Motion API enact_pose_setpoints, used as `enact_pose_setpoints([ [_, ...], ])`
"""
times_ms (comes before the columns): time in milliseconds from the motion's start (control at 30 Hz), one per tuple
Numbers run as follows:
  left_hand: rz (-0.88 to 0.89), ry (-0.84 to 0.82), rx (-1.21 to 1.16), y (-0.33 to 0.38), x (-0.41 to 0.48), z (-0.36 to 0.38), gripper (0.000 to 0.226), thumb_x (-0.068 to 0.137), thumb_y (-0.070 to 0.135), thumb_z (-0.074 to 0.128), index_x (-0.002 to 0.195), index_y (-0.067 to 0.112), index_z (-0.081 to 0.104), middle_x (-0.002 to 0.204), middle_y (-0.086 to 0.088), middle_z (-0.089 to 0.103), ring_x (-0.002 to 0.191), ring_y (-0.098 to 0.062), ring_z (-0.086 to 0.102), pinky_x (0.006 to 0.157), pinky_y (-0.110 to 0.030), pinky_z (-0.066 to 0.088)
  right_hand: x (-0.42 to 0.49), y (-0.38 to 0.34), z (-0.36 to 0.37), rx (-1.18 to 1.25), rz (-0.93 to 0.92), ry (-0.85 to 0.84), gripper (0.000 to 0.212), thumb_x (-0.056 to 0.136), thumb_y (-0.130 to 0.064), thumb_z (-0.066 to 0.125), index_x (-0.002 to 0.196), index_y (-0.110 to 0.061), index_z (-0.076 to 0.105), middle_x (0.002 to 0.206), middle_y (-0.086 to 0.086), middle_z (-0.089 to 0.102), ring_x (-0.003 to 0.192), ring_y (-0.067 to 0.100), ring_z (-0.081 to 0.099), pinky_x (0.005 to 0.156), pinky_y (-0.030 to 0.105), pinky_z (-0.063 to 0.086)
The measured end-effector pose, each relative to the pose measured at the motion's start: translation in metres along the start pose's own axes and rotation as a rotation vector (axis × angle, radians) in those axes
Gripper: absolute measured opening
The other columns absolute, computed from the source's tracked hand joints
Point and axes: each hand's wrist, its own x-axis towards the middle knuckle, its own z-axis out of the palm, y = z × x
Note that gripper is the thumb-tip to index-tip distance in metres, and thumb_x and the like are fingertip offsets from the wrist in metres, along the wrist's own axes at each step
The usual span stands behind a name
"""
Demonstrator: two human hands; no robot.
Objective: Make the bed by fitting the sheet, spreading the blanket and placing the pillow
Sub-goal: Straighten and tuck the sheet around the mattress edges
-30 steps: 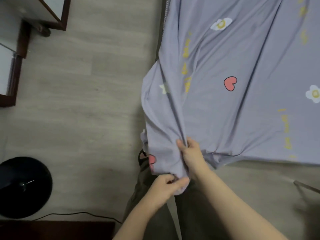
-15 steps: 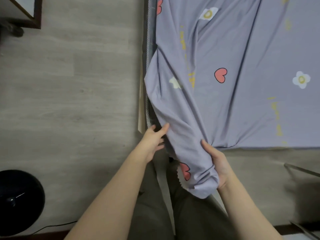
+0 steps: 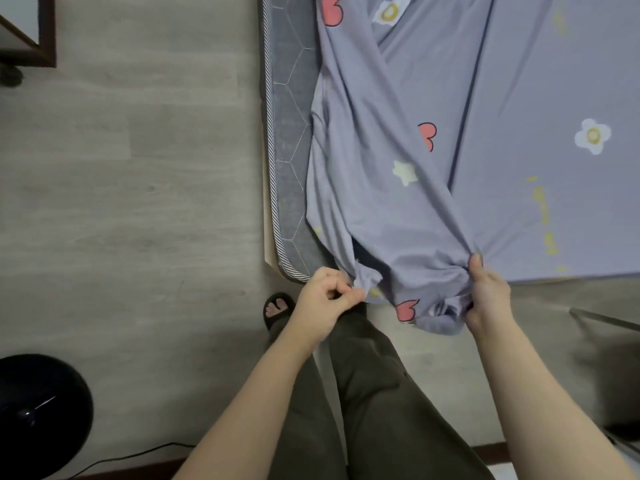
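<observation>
A pale wood-grain floor (image 3: 121, 202) fills the room left of both hands and runs under the person's legs. Above the fingers lies the mattress (image 3: 291, 140), grey with a stitched hexagon pattern and striped piping; its left strip and near corner are bare. The sheet (image 3: 502, 116), lilac with red hearts and white flowers, covers the rest of the mattress and gathers in folds down to the corner, where it bunches between the two hands. The right hand (image 3: 486, 296) has its fingers curled round the bunched corner, thumb on top. The left hand (image 3: 323, 299), at the mattress corner, pinches the sheet's loose edge between thumb and curled fingers. Far below and left of the left hand sits a black round base (image 3: 38, 410) with a cord. A dark wooden frame (image 3: 45, 32) stands at upper left. A sandalled foot (image 3: 277, 308) shows just left of the left hand.
</observation>
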Motion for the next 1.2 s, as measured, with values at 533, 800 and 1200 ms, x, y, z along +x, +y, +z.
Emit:
enact_pose_setpoints([
  [533, -0.257, 0.297, -0.718, 0.018, -0.034, -0.028, 0.047, 0.078, 0.033, 0.063, 0.118, 0.009, 0.066, 0.117, -0.014, 0.069, 0.105, -0.029, 0.067, 0.093, -0.048, 0.053, -0.02, -0.002, 0.056, -0.238, -0.256, -0.231, 0.029, 0.094, -0.005, 0.045, 0.066, -0.014, 0.044, 0.059, 0.002, 0.047, 0.063, 0.019, 0.044, 0.056, 0.025, 0.035],
  [800, -0.341, 0.396, -0.865, -0.028, -0.041, -0.052, 0.059, 0.105, 0.026, 0.028, 0.08, 0.02, 0.081, 0.092, 0.002, 0.076, 0.082, -0.01, 0.073, 0.068, -0.026, 0.06, -0.005, -0.026, -0.021, 0.298, 0.289, -0.569, 0.039, 0.096, -0.04, 0.049, 0.113, -0.009, 0.066, 0.113, 0.009, 0.071, 0.101, 0.021, 0.069, 0.079, 0.034, 0.058],
  [1200, -0.592, 0.343, 0.167, -0.071, -0.009, 0.027, 0.039, 0.094, 0.009, 0.057, 0.131, 0.005, 0.047, 0.116, -0.016, 0.062, 0.099, -0.032, 0.063, 0.091, -0.045, 0.051, 0.027, -0.052, -0.089, 0.692, -0.038, -0.324, 0.024, 0.098, -0.023, 0.045, 0.117, -0.014, 0.057, 0.126, 0.005, 0.061, 0.128, 0.021, 0.051, 0.106, 0.037, 0.045],
])
